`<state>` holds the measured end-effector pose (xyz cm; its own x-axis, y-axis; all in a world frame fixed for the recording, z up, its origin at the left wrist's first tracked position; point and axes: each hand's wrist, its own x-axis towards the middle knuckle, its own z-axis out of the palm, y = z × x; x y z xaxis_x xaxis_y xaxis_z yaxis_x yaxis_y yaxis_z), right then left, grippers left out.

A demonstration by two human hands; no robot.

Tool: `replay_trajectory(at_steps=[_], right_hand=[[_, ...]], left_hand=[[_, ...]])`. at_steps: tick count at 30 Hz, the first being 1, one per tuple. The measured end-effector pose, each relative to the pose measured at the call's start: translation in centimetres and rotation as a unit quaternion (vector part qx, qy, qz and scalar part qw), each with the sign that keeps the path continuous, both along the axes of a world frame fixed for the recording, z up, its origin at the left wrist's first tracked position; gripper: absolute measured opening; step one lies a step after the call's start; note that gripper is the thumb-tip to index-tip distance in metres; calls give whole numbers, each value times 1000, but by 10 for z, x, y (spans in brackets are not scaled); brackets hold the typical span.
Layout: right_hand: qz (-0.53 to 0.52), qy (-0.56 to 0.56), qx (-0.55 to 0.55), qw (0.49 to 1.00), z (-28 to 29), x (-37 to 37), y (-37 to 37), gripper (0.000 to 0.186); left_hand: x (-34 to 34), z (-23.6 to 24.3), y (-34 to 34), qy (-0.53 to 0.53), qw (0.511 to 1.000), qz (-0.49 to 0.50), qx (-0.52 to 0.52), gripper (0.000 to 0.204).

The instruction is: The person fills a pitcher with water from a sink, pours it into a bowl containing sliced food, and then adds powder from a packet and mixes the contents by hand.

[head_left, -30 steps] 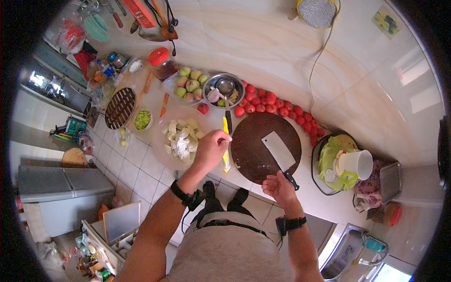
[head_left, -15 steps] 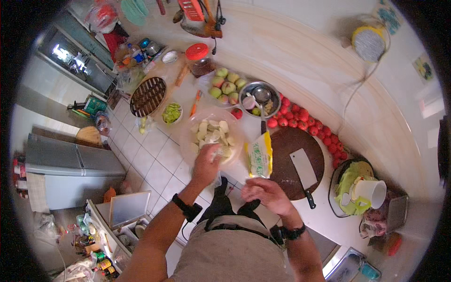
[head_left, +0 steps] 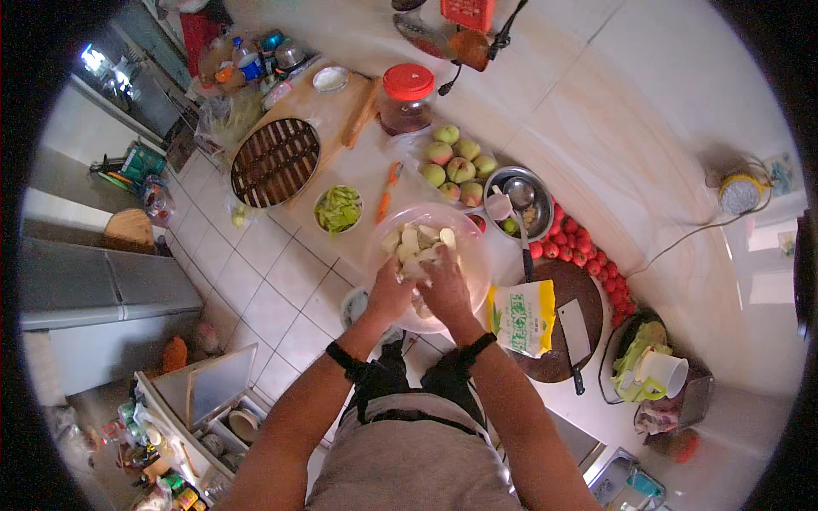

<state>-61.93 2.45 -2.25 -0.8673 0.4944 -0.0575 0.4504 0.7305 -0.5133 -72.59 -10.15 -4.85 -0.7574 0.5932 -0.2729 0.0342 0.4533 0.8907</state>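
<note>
Both my hands are down in a translucent pinkish bowl (head_left: 480, 277) of pale, thick slices (head_left: 430, 238), perhaps peeled vegetable. My left hand (head_left: 390, 292) is at the bowl's near left, its fingers closed among the slices and partly hidden. Beside it my right hand (head_left: 447, 285) reaches in from the right, fingers curled over the slices. White matter clings around the fingers. To the right of the bowl, a white and yellow packet (head_left: 530, 319) lies partly over the round brown chopping board (head_left: 588, 294). A cleaver (head_left: 573, 330) with a black handle rests on that board.
Behind the bowl stand peaches (head_left: 460, 166) in a bag, a metal bowl (head_left: 532, 192) with a ladle, and red fruits (head_left: 584, 247) along the wall. Left lie an orange knife (head_left: 389, 192), a small bowl of greens (head_left: 339, 210) and a woven tray (head_left: 275, 163). A red-lidded jar (head_left: 407, 98) stands farther back.
My right hand has left the packet's side and moved left into the bowl beside my left hand. The packet now lies against the chopping board. The whole view has shifted.
</note>
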Motion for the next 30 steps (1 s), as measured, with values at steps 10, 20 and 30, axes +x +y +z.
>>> replay_trajectory(at_steps=[10, 20, 30], right_hand=[[-36, 34, -33, 998, -14, 13, 55, 77], [-6, 13, -177, 984, -9, -13, 37, 78], [145, 54, -118, 981, 17, 8, 80, 65]], left_hand=[[-5, -3, 31, -134, 989, 52, -44, 82], [-22, -26, 32, -283, 952, 60, 102, 66], [-4, 5, 5, -120, 990, 74, 19, 60]])
